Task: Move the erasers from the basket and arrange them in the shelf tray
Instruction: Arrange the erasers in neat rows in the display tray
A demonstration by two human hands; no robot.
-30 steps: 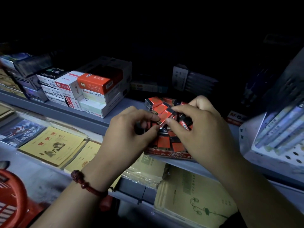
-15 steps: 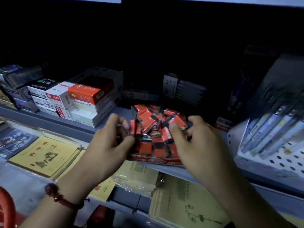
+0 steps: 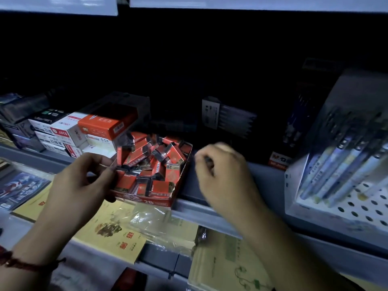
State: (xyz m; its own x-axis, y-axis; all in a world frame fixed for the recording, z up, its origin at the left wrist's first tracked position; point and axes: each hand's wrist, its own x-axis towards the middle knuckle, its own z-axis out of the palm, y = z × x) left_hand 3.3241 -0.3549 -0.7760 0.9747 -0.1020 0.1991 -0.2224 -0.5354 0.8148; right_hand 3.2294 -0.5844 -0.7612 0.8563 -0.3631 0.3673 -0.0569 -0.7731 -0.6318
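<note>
A red cardboard tray (image 3: pixel 147 201) marked 2B sits at the front edge of the grey shelf (image 3: pixel 210 208). It is filled with several red-and-black erasers (image 3: pixel 144 162) lying in a loose jumble. My left hand (image 3: pixel 79 181) grips the tray's front left corner, thumb at the rim and fingers under the front wall. To the right of the tray my right hand (image 3: pixel 224 171) hovers over the shelf, blurred, with its fingers curled in. I see no eraser in it. The basket is out of view.
Stacked red and white boxes (image 3: pixel 92 131) stand just left of the tray. A white perforated rack of pens (image 3: pixel 344 169) stands at the right. Yellow exercise books (image 3: pixel 113 229) lie on the lower shelf. The back of the shelf is dark.
My right hand has let go of an eraser in the tray and pulled back to the right. My left hand moved down to the tray's front left corner. The view tilted upward.
</note>
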